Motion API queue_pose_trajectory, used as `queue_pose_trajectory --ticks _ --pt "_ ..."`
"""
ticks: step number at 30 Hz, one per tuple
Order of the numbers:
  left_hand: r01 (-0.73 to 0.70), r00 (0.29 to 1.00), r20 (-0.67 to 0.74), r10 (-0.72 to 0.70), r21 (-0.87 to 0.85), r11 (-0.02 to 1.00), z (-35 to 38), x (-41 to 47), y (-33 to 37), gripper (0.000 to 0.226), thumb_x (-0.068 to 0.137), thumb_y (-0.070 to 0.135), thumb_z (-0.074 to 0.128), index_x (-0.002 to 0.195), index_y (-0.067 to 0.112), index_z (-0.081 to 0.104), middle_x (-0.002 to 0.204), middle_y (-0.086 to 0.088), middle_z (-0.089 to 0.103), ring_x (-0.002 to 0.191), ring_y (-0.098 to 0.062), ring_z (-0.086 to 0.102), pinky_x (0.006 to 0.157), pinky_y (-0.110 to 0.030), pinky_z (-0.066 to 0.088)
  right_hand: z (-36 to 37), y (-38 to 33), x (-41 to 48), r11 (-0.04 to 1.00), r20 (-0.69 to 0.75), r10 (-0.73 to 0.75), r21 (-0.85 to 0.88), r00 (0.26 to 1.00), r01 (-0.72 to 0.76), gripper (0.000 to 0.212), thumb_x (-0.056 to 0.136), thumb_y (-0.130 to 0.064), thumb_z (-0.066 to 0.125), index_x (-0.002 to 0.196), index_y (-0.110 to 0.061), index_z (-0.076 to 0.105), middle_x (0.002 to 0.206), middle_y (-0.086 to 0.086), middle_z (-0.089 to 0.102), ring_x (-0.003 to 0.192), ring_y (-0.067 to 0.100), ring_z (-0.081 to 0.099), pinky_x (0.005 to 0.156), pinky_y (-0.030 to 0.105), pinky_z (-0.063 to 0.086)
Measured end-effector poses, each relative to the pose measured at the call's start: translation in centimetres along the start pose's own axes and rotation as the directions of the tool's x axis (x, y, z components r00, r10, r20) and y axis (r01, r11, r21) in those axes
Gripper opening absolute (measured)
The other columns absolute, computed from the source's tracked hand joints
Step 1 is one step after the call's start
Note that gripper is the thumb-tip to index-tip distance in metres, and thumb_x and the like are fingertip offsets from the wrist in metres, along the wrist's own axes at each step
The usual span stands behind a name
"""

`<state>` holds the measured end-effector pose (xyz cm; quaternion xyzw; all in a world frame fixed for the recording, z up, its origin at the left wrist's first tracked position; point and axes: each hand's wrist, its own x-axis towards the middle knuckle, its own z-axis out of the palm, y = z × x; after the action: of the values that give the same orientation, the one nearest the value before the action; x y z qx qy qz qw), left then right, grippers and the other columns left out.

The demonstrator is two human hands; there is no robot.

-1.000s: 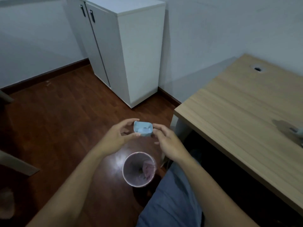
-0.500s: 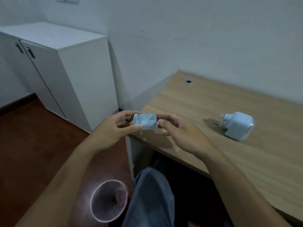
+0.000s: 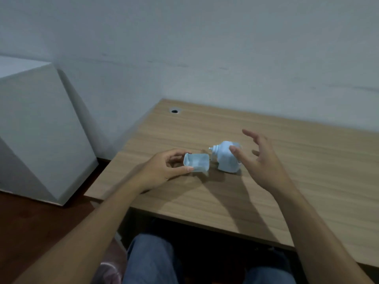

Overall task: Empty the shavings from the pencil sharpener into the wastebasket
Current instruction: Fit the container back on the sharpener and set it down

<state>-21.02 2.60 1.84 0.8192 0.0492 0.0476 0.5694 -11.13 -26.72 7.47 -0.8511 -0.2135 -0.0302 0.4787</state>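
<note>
My left hand point(image 3: 162, 169) holds a small pale-blue shavings tray point(image 3: 197, 162) by its left end, just above the wooden desk point(image 3: 266, 193). The tray's open side faces me and looks empty. Right beside it lies the pale-blue pencil sharpener body point(image 3: 226, 158) on its side, its nozzle pointing left. My right hand point(image 3: 260, 160) hovers over the sharpener's right side with fingers spread, thumb near its top, holding nothing. A sliver of the pink wastebasket point(image 3: 109, 272) shows on the floor at the bottom, left of my knee.
A white cabinet point(image 3: 39, 128) stands on the dark wooden floor to the left of the desk. The desk has a cable hole point(image 3: 174, 111) near its back left corner. My legs in blue trousers point(image 3: 151, 261) sit under the desk's front edge.
My view swung from the wastebasket up to the desk. My left hand carried the tray over the desk beside the sharpener. My right hand let go of the tray and reached toward the sharpener.
</note>
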Motion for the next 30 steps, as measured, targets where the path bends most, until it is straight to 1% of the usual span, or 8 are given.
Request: queue_pose_trajectory --ticks 3,7,12,16,19,23,27,30 --pt "-0.008 0.998 0.061 0.004 0.068 0.998 0.9 1.2 0.3 0.056 0.087 0.044 0.096 0.139 0.039 0.076 0.137 0.017 0.081 0.130 -0.004 0.075 0.121 -0.050 0.055 -0.2 2.3 -0.1 0.994 0.154 0.103 0.025 0.983 -0.108 0.095 0.084 -0.057 0.089 0.165 -0.029 0.047 0.166 -0.006 0.050 0.153 0.010 0.048 0.127 0.042 0.046" --pt "-0.038 0.993 0.118 0.015 0.192 0.981 1.5 2.0 1.2 0.059 0.089 0.040 0.095 0.144 0.038 0.074 0.138 0.020 0.080 0.131 0.002 0.072 0.122 -0.044 0.055 -0.1 4.4 0.0 0.995 0.277 0.069 0.049 0.958 -0.086 0.073 0.095 -0.022 0.089 0.158 -0.025 0.054 0.144 -0.013 0.072 0.132 -0.005 0.069 0.122 0.037 0.052" --pt "-0.073 0.987 0.160 0.027 0.288 0.955 1.6 2.5 2.0 0.066 0.090 0.041 0.093 0.152 0.037 0.070 0.149 0.023 0.073 0.140 0.007 0.063 0.127 -0.037 0.050 -0.4 5.1 0.7 0.999 0.284 -0.016 0.052 0.959 0.002 0.062 0.101 -0.024 0.082 0.157 -0.026 0.056 0.146 -0.013 0.074 0.137 0.003 0.069 0.123 0.042 0.052" --pt "-0.079 0.988 0.150 0.036 0.297 0.952 1.7 2.8 2.2 0.063 0.093 0.044 0.091 0.151 0.048 0.067 0.153 0.029 0.069 0.145 0.009 0.059 0.130 -0.038 0.046 -0.7 5.3 0.7 0.998 0.329 -0.063 0.047 0.942 0.050 0.062 0.104 -0.017 0.078 0.161 -0.023 0.054 0.149 -0.014 0.072 0.139 0.002 0.068 0.123 0.031 0.051" --pt "-0.070 0.990 0.135 0.033 0.275 0.959 2.3 3.3 2.1 0.059 0.092 0.049 0.090 0.146 0.058 0.067 0.149 0.033 0.070 0.144 0.009 0.061 0.130 -0.040 0.046 -0.6 5.8 0.7 0.996 0.328 -0.084 0.037 0.941 0.076 0.064 0.104 -0.019 0.079 0.162 -0.023 0.054 0.150 -0.015 0.071 0.140 0.003 0.067 0.123 0.031 0.050" --pt "0.007 0.998 0.065 -0.021 0.206 0.979 3.4 4.0 1.8 0.102 0.085 0.050 0.095 0.172 0.036 0.043 0.156 0.015 0.071 0.150 0.000 0.058 0.134 -0.037 0.038 0.4 6.3 0.4 0.997 0.307 -0.073 0.053 0.949 0.060 0.068 0.099 -0.025 0.084 0.160 -0.023 0.055 0.150 -0.015 0.071 0.140 0.002 0.067 0.125 0.038 0.050" --pt "0.001 0.993 0.119 -0.024 0.190 0.982 4.7 4.1 2.1 0.130 0.069 0.075 0.092 0.177 0.042 0.025 0.164 0.008 0.065 0.155 -0.006 0.056 0.131 -0.041 0.043 1.3 6.6 0.2 0.996 0.256 -0.049 0.082 0.965 0.028 0.068 0.092 -0.031 0.092 0.151 -0.023 0.060 0.141 -0.013 0.075 0.132 0.000 0.070 0.119 0.034 0.054" --pt "-0.034 0.976 0.216 -0.005 0.177 0.984 5.8 4.9 1.5 0.129 0.065 0.078 0.093 0.173 0.049 0.030 0.166 0.015 0.061 0.155 -0.006 0.057 0.122 -0.050 0.055 1.7 6.7 0.0 0.995 0.210 -0.016 0.098 0.977 -0.005 0.067 0.084 -0.035 0.098 0.140 -0.026 0.062 0.132 -0.015 0.077 0.124 -0.002 0.072 0.111 0.027 0.057"
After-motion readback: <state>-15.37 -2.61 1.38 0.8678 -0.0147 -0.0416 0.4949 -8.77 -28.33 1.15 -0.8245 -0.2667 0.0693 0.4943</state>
